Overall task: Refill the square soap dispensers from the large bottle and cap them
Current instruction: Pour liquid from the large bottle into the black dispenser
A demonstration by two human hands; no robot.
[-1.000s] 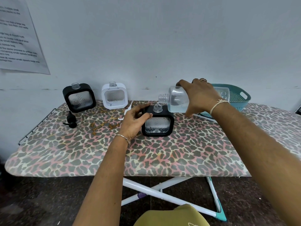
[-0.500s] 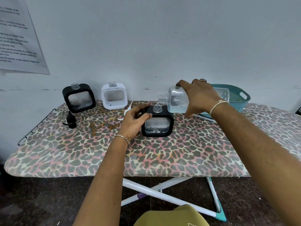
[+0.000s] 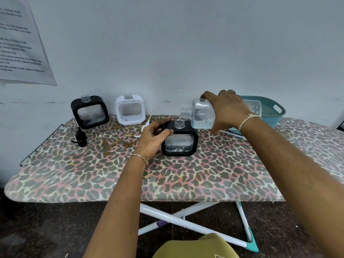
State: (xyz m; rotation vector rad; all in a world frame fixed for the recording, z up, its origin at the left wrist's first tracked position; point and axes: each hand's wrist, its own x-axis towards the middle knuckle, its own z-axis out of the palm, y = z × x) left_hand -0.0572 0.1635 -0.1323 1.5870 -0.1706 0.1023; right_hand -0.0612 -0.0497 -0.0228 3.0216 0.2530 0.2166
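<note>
3 dispensers: the near black dispenser, the far black dispenser and the white dispenser are all standing upright on the ironing board, necks uncapped.
Near black dispenser: standing around the middle of the board, nearer the back edge; clear liquid is lying low behind its patterned window.
Far black dispenser and white dispenser: sitting side by side along the back edge by the back left corner, against the wall, well apart from both hands.
Large bottle: hanging tipped almost flat just above the near black dispenser, mouth pointing left; a thin clear stream is running from the mouth into that dispenser's neck.
Right hand: gripping the bottle's body from above, fingers curling over the top, thumb reaching down the near side.
Left hand: holding the near black dispenser's upper left corner, thumb resting on the front, fingers curling over the top.
Black pump cap: lying just in front of the far black dispenser.
White pump cap: lying between the white dispenser and the left hand, partly hidden.
Teal basket: sitting at the back edge toward the right, behind the right hand.
</note>
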